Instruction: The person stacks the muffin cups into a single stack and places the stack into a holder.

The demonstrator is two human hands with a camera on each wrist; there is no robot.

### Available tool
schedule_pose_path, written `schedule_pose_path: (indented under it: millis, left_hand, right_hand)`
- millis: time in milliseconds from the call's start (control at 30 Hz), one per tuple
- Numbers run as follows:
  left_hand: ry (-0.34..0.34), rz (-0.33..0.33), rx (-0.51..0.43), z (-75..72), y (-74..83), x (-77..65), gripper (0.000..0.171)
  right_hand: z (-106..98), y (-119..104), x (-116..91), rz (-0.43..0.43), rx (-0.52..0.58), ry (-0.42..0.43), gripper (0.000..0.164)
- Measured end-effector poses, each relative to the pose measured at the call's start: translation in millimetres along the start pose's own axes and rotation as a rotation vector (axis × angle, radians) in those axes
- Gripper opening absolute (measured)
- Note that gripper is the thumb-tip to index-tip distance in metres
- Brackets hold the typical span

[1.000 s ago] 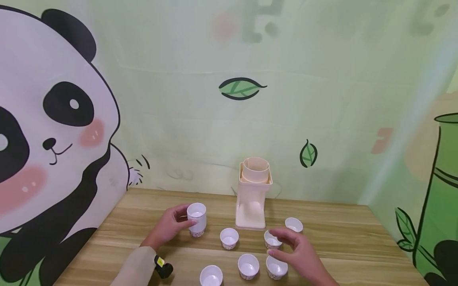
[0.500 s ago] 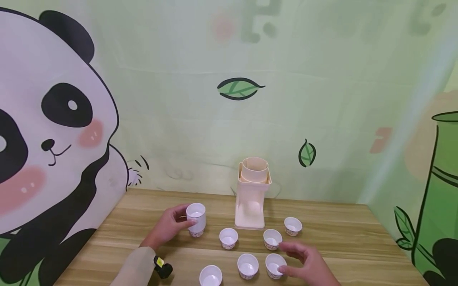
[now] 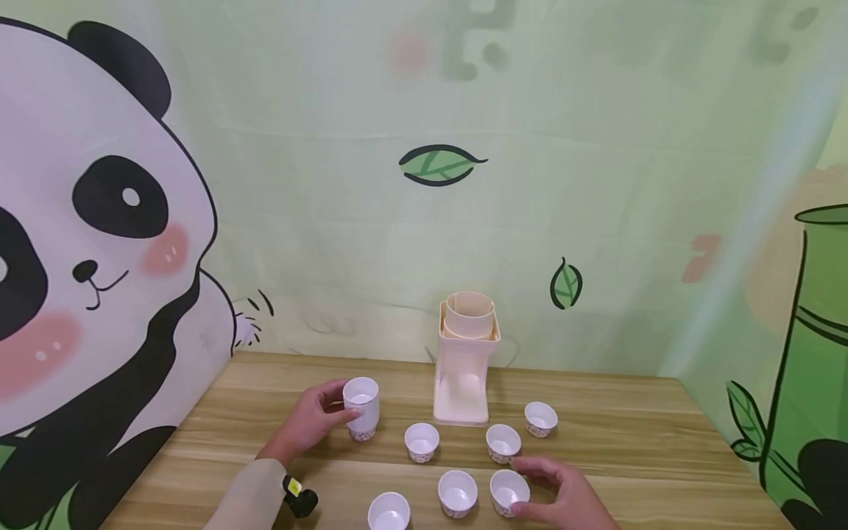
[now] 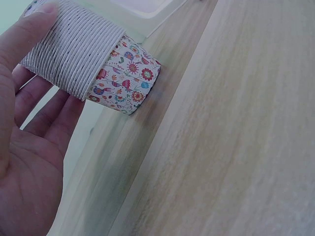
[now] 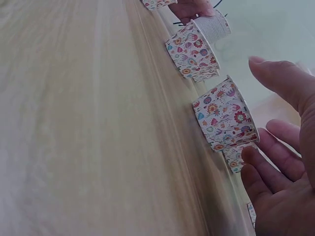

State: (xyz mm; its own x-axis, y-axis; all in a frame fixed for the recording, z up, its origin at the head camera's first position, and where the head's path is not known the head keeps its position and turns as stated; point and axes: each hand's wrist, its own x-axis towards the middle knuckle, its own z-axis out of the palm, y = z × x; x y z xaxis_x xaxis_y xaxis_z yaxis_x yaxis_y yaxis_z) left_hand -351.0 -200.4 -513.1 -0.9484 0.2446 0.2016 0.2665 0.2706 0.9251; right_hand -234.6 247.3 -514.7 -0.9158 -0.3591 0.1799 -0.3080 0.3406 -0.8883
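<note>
My left hand [image 3: 308, 419] grips a stack of white paper baking cups [image 3: 367, 423] upright between thumb and fingers at the table's left. In the left wrist view, many nested rims form the ribbed wall of the stack [image 4: 78, 51], and a floral print covers its lowest cup. At front right, my right hand [image 3: 563, 495] has its thumb and forefinger spread about a single baking cup [image 3: 509, 492]. In the right wrist view, the fingers lie close by the rim of that flowered cup [image 5: 226, 115], while the thumb stands apart from it.
Separate baking cups stand upright on the wooden table [image 3: 616, 442]: a back-right cup [image 3: 540, 419], one left of it [image 3: 503, 444], a middle cup [image 3: 421, 442] and front cups [image 3: 458, 494]. A pale pink dispenser-like stand [image 3: 461, 383] is at the back, before a panda-print backdrop.
My right hand has lowered from over the right-hand cups to beside the front-right cup, uncovering the cups behind it. My left hand keeps holding the stack in place.
</note>
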Motion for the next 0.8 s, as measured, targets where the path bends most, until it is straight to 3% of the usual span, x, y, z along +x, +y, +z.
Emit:
schedule_pose_path:
  millis: [800]
  left_hand:
    - [-0.017,-0.006,-0.026,-0.4,2.1,-0.6,0.058]
  right_hand:
    - [5.5,2.2,6.5,0.061,0.010,-0.051,0.065]
